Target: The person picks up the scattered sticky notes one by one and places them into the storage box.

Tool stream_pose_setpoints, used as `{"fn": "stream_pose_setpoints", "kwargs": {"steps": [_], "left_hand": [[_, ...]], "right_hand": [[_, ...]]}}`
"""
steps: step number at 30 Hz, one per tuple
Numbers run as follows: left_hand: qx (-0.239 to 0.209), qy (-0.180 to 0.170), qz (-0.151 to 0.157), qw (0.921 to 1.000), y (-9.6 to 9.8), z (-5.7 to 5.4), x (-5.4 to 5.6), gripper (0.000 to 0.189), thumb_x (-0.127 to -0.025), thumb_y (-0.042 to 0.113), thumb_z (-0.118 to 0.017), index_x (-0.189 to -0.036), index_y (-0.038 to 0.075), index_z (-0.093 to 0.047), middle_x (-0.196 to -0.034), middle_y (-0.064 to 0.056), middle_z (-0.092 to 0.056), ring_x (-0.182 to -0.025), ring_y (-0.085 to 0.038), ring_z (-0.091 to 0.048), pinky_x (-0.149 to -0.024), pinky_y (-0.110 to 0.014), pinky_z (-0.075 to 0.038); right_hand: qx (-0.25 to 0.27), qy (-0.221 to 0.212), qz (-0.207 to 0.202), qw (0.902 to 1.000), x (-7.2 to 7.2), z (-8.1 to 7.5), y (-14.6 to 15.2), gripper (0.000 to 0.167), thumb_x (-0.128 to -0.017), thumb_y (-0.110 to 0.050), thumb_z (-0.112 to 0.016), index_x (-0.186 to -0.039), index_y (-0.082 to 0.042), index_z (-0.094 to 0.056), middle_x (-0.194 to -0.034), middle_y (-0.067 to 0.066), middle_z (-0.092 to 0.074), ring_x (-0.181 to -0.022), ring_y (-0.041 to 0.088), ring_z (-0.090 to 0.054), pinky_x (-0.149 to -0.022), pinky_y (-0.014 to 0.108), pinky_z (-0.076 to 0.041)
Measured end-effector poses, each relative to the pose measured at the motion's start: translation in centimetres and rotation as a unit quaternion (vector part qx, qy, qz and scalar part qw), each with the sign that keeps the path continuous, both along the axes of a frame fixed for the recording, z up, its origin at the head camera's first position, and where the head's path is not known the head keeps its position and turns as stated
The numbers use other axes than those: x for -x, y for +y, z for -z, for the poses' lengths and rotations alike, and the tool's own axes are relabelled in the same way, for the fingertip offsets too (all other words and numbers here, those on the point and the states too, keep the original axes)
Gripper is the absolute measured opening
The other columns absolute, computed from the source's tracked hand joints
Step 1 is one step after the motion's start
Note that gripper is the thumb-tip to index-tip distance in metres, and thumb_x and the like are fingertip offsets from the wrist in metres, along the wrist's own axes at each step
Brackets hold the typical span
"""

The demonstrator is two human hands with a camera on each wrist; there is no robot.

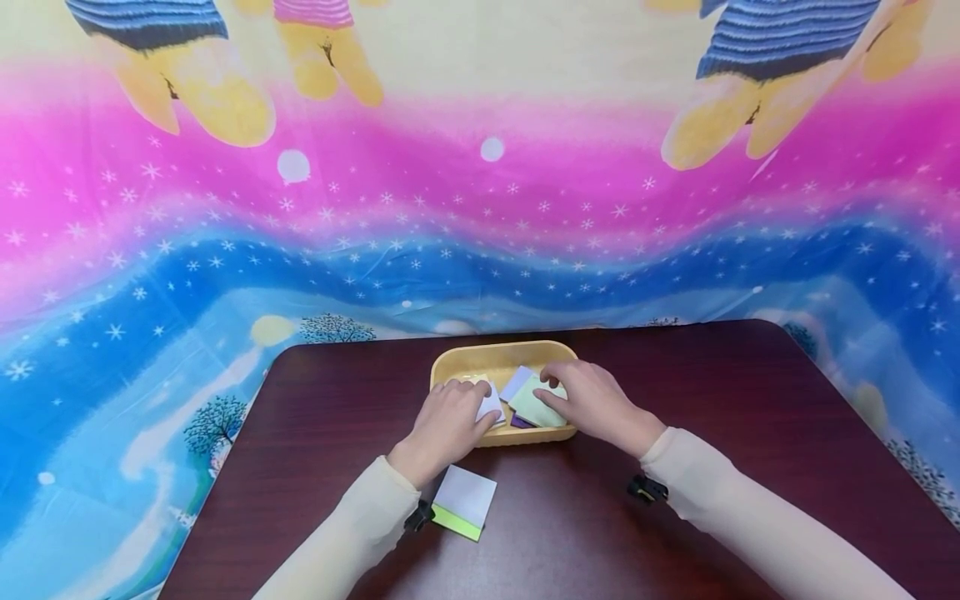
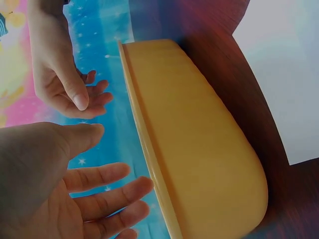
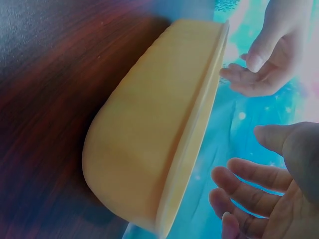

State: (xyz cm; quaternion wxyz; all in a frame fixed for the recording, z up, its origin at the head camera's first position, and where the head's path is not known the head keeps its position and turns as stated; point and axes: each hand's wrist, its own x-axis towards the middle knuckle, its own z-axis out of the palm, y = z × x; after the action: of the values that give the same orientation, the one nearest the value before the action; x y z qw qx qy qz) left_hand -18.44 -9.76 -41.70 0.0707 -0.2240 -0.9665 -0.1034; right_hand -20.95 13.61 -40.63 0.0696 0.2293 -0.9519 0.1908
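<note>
A yellow plastic basket (image 1: 504,350) stands near the table's far edge, with square paper pieces inside. Among them are a pale green square (image 1: 536,408), a lilac one (image 1: 516,383), a purple one (image 1: 521,422) and a white one (image 1: 489,405), partly covered by fingers. Over the basket's left side hovers my left hand (image 1: 444,417), fingers loosely bent and apart. My right hand (image 1: 600,400) is over the right side, near the pale green square. Both wrist views show the left hand (image 2: 94,194) and right hand (image 3: 259,194) holding nothing, beside the basket's rim.
In front of the basket, near my left wrist, lie a pale square of paper (image 1: 468,487) and a lime green one (image 1: 459,523) under it. The dark wood table (image 1: 750,450) extends to both sides. A patterned cloth (image 1: 480,208) hangs behind it.
</note>
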Motion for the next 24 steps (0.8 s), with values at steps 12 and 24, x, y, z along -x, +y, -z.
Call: {"fn": "stream_pose_setpoints", "kwargs": {"steps": [12,24], "left_hand": [[-0.004,0.014,0.007,0.9999,0.1,-0.4,-1.0,0.033,-0.096,0.041,-0.068,-0.113,0.013,-0.068,-0.099,-0.004,-0.075,-0.094,-0.024,-0.066,-0.083,-0.042,-0.052],[-0.001,0.029,0.017,0.9994,0.1,-0.8,-1.9,0.035,-0.095,0.042,-0.068,-0.115,0.013,-0.068,-0.101,-0.003,-0.075,-0.092,-0.023,-0.067,-0.082,-0.040,-0.052]], "right_hand": [[-0.001,0.012,-0.017,0.9998,-1.4,-0.5,-0.3,0.023,-0.091,-0.031,-0.076,-0.102,-0.011,-0.075,-0.091,0.002,-0.075,-0.065,0.006,-0.056,-0.060,0.026,-0.047],[-0.003,0.037,-0.030,0.9988,-2.5,-0.5,-0.3,0.023,-0.087,-0.029,-0.080,-0.101,-0.011,-0.075,-0.089,-0.001,-0.074,-0.071,0.011,-0.064,-0.062,0.027,-0.049]]}}
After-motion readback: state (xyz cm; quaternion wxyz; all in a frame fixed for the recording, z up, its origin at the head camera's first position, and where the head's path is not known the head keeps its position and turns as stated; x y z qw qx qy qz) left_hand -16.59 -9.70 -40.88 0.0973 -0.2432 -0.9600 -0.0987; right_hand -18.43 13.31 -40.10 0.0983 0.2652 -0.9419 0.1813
